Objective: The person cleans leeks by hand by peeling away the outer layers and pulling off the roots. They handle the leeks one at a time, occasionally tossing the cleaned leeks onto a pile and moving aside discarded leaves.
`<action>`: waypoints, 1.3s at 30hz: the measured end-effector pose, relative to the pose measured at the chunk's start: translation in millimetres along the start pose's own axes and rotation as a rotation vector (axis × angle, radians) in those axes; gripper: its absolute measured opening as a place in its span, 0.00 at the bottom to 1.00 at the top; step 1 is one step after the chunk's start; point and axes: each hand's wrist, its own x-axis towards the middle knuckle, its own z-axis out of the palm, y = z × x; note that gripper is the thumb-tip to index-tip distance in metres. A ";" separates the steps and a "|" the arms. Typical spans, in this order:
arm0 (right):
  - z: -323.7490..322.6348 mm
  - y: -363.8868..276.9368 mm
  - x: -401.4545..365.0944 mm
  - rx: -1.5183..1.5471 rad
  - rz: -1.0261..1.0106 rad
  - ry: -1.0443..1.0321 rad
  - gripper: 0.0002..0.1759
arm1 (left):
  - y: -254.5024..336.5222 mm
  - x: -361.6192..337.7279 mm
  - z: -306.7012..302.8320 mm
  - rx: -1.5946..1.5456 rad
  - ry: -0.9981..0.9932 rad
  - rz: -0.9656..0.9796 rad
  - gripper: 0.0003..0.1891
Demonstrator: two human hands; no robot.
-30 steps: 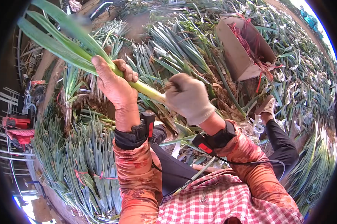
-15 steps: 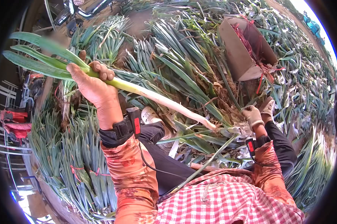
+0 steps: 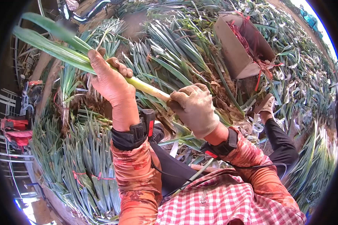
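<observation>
A large green onion (image 3: 151, 90) slants across the upper left, its broad green leaves pointing to the upper left and its pale stem to the lower right. My bare left hand (image 3: 111, 77) is wrapped round it where the leaves meet the stem. On the pale stem, to the right, my gloved right hand (image 3: 194, 108) is closed, with its knuckles up. The root end is hidden by the glove.
A cardboard box (image 3: 234, 47) with red ties (image 3: 260, 65) inside stands at the upper right. Bundled green onions (image 3: 90, 161) lie at the left, with more piles (image 3: 313, 168) at the right. A red bag (image 3: 17, 131) is at the far left.
My right hand has come from the lower right onto the stem and closed round it. My left hand has shifted slightly right and down, and the onion's leaves now lie closer together.
</observation>
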 end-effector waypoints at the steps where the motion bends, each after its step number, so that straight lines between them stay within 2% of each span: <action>1: 2.6 2.5 0.4 -0.003 -0.001 -0.005 0.07 | -1.5 0.9 -0.3 -0.005 0.042 -0.022 0.26; 6: 7.1 13.9 10.6 -0.106 -0.124 -0.036 0.08 | -2.5 5.1 -1.3 -0.021 0.138 -0.098 0.22; 8: 3.8 13.7 14.1 -0.121 -0.148 -0.077 0.07 | -3.5 4.8 -2.5 -0.037 0.103 -0.091 0.21; 10: 1.5 12.1 14.7 -0.240 -0.214 -0.199 0.08 | -6.0 5.6 -2.3 0.009 0.153 -0.051 0.21; 12: 0.3 9.6 1.6 -0.270 -0.294 -0.162 0.07 | -4.2 7.4 -2.4 0.023 0.173 -0.032 0.21; 14: -9.9 7.6 -21.7 -0.297 -0.389 -0.364 0.06 | -4.4 13.3 -2.9 0.027 0.232 0.008 0.19; 16: -17.7 22.3 -53.6 -0.334 -0.322 -0.631 0.04 | 1.6 16.4 -7.0 -0.014 0.233 -0.006 0.18; 17: -18.2 43.6 -77.4 -0.410 -0.382 -0.555 0.03 | 3.0 18.9 -10.9 -0.022 0.224 0.007 0.18; 18: -23.3 63.8 -94.2 -0.481 -0.285 -0.662 0.02 | 7.4 16.8 -10.0 -0.035 0.228 -0.012 0.19; 19: -35.4 78.4 -103.7 -0.455 -0.221 -0.632 0.03 | 8.3 16.4 -10.7 -0.036 0.223 -0.016 0.19; 20: -42.2 89.9 -117.5 -0.543 -0.050 -0.744 0.05 | 9.9 16.5 -11.8 -0.037 0.221 -0.017 0.19; 21: -51.3 92.9 -116.2 -0.464 0.267 -0.891 0.10 | 11.2 16.8 -13.8 -0.043 0.220 -0.015 0.19; 22: -63.6 95.1 -113.9 -0.367 0.449 -1.047 0.14 | 11.3 17.4 -16.1 -0.046 0.197 -0.002 0.20; 24: -79.0 93.1 -117.4 -0.371 0.451 -1.189 0.12 | 12.2 20.0 -16.1 -0.054 0.173 0.011 0.21; 25: -85.9 85.8 -121.2 -0.305 0.485 -1.094 0.12 | 12.5 20.5 -15.8 -0.060 0.167 0.001 0.21; 26: -94.5 73.0 -109.5 -0.302 0.495 -1.093 0.12 | 12.0 19.4 -14.7 -0.062 0.157 -0.012 0.21; 28: -109.2 41.2 -65.5 0.061 0.524 -0.873 0.14 | 9.7 17.8 -11.7 -0.060 0.155 -0.016 0.24; 30: -116.3 19.6 -33.3 0.090 0.572 -0.635 0.17 | 7.6 18.6 -16.5 -0.132 0.105 -0.029 0.25; 31: -106.5 19.6 -27.1 0.093 0.571 -0.635 0.17 | 6.0 21.0 -19.5 -0.146 0.091 -0.037 0.27; 33: -83.9 24.9 -21.1 0.051 0.227 -0.161 0.18 | 5.0 20.3 -23.4 -0.162 0.058 -0.040 0.27; 34: -77.4 27.1 -17.5 0.053 0.229 -0.158 0.18 | 4.8 20.3 -24.3 -0.181 0.028 -0.041 0.28; 36: -67.0 24.2 -5.5 0.300 0.399 -0.448 0.18 | 4.7 21.8 -27.7 -0.199 0.011 -0.055 0.28; 37: -68.1 21.3 2.1 0.450 0.703 -0.679 0.16 | 5.0 23.6 -30.1 -0.222 -0.006 -0.068 0.29; 39: -57.6 25.6 -3.8 0.492 0.643 -0.671 0.15 | 4.8 29.8 -35.0 -0.219 -0.041 -0.076 0.30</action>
